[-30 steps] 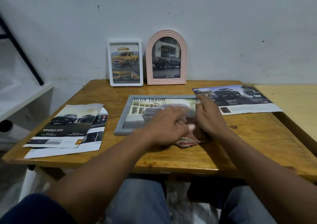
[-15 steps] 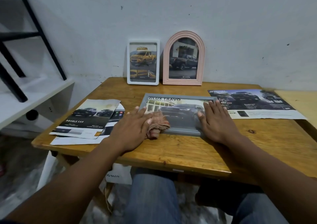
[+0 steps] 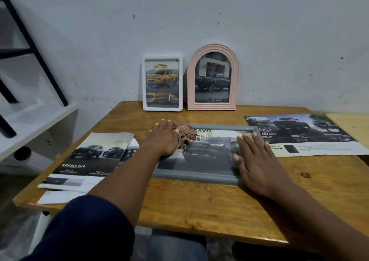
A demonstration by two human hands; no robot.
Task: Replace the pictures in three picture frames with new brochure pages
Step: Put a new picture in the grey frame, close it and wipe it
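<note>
Brown wooden counter (image 3: pixel 199 200) with a grey rectangular picture frame (image 3: pixel 191 176) lying flat in the middle.
It shows a dark truck. The right hand (image 3: pixel 257 161) lies open on its right end; the left hand (image 3: pixel 163 139), fingers straight, presses a crumpled reddish cloth (image 3: pixel 186 133) on its far left corner.

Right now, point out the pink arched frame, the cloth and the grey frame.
pink arched frame (image 3: pixel 211 105): head view, bottom rail.
cloth (image 3: pixel 186 133): head view, bunched folds.
grey frame (image 3: pixel 191 176): head view, near rail.
</note>
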